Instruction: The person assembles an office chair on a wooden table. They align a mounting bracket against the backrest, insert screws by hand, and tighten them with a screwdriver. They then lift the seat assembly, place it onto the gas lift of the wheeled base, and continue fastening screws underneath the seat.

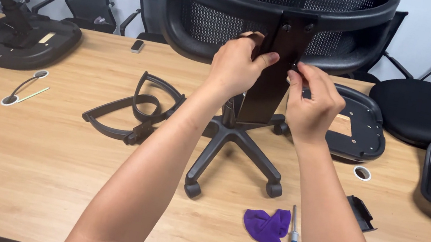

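Both forearms stretched forward and raised; left hand (235,65) curled in a closed grip, right hand (312,105) pinching with fingertips

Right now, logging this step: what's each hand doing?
Left hand: closed on the dark backrest bracket.
Right hand: fingers pinched at the bracket's edge; contents cannot be told.

Open tabletop (53,169) at near left; obstacles: star base with castors (236,154) centre, armrest pair (135,110) left of it, purple cloth (267,227) and screwdriver (294,238) near right, seat plate (359,126) behind
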